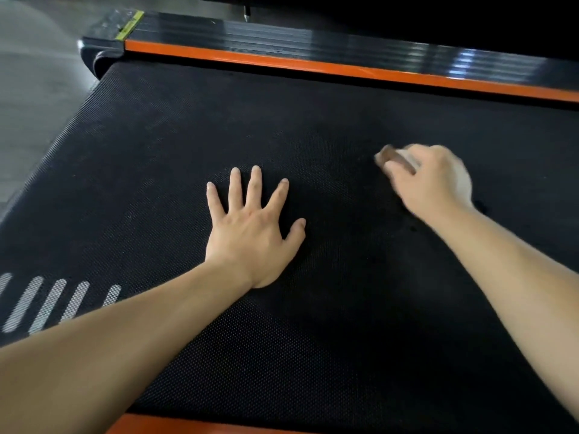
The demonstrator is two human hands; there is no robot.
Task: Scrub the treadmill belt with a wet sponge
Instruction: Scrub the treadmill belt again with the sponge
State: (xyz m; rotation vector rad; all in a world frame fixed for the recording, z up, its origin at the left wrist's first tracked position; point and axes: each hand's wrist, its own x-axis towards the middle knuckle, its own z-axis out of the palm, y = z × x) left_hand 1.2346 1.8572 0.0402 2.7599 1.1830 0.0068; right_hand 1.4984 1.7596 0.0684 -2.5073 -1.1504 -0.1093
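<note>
The black textured treadmill belt [194,126] fills most of the head view. My left hand [253,228] lies flat on the belt near its middle, fingers straight and spread. My right hand [429,180] is to the right and slightly farther away, blurred, its fingers curled round a sponge [396,156] that looks pale with a brown side. The sponge is pressed against the belt and is mostly covered by my fingers. The belt looks darker in a patch around and between my hands.
An orange strip and black side rail [313,62] run along the belt's far side. Another orange rail [163,426] edges the near side. White stripes [47,303] mark the belt at the lower left. Grey floor [34,89] lies beyond the belt's left end.
</note>
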